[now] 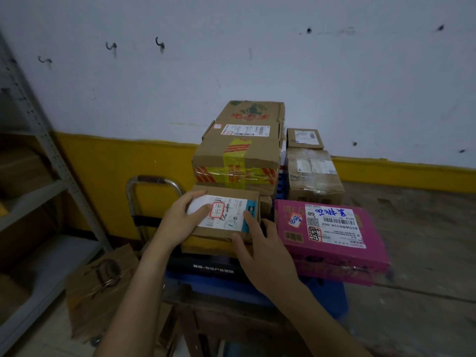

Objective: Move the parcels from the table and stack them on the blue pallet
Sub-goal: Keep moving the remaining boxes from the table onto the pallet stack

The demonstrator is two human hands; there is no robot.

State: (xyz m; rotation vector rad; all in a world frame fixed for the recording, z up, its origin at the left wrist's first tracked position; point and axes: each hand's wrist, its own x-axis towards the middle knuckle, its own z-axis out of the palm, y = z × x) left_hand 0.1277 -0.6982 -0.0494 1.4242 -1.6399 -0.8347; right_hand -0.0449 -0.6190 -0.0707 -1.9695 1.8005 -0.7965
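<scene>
Counts: 2 hands, left hand (177,222) and right hand (260,249). Cardboard parcels visible: 6 brown, e.g. small labelled parcel (226,217), plus 1 pink box (332,240), 1 black box (211,266). 1 blue pallet (219,284), 1 trolley handle (152,181), 1 metal shelf rack (43,150), 3 wall hooks (159,43)
</scene>
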